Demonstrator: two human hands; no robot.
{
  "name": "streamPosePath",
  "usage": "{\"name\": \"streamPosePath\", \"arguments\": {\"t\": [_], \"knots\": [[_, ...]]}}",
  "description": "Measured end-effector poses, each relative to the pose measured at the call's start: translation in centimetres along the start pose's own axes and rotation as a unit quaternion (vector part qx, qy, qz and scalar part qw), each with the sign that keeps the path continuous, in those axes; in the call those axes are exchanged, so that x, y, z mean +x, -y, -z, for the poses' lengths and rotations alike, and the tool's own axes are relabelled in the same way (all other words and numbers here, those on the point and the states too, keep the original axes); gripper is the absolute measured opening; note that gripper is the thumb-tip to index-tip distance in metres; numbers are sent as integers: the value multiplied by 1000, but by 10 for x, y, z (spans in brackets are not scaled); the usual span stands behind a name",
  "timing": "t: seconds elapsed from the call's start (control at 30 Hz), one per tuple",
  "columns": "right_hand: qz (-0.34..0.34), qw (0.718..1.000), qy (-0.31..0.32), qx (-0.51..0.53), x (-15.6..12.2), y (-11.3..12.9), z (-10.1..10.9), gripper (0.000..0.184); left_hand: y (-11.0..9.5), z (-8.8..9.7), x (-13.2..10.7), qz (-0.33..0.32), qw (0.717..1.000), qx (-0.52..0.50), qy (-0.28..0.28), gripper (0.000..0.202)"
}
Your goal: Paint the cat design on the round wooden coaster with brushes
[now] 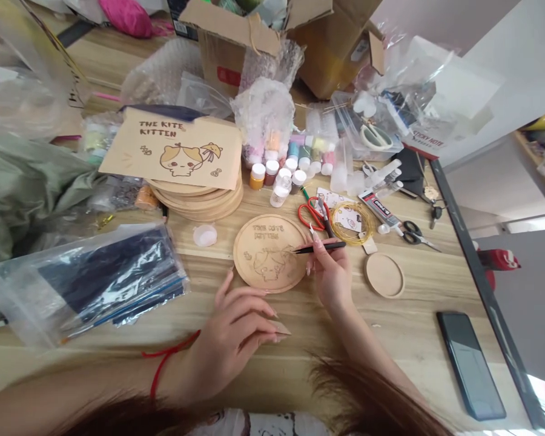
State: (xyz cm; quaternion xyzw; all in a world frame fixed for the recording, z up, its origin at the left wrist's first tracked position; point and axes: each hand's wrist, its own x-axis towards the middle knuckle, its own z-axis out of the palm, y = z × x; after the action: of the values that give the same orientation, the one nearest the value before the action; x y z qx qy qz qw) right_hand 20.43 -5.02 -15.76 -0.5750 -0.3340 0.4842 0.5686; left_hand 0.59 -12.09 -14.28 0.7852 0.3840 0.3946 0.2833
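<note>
A round wooden disc [241, 261] with a raised rim lies before me, bearing lettering and a kitten outline. My right hand [333, 272] is closed around black pointed tweezers [324, 247], their tip over the drawing's right part. My left hand [236, 327] rests at the disc's lower left edge, outer fingers spread by the rim. Between its thumb and index finger pokes out a small tan pointed piece [281, 329], whose kind I cannot make out. Beyond the disc are red-handled scissors [312, 215] and a coil of gold wire [366, 223].
A printed kitten card [131, 145] tops stacked wooden discs [200, 209]. Paint jars [257, 175] stand behind. At right are a smaller round tray [384, 275], black scissors [415, 233], a glue tube [379, 209] and a phone [471, 366]. A plastic bag with brushes [118, 272] lies left.
</note>
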Motion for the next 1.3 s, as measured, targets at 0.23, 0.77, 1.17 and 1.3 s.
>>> {"name": "streamPosePath", "arguments": {"t": [0.23, 0.77, 1.17, 1.3], "knots": [[44, 994, -100, -11, -17, 0, 16, 24, -4, 16, 17, -170, 981, 97, -6, 13], [13, 999, 5, 38, -6, -7, 10, 28, 21, -21, 33, -313, 922, 227, 14, 21], [43, 997, -59, 5, -8, -10, 17, 21, 21, -20, 49, -341, 922, 163, 78, 28], [56, 994, -85, -38, -14, -3, 19, 23, 25, -18, 46, -317, 932, 156, 82, 25]]}}
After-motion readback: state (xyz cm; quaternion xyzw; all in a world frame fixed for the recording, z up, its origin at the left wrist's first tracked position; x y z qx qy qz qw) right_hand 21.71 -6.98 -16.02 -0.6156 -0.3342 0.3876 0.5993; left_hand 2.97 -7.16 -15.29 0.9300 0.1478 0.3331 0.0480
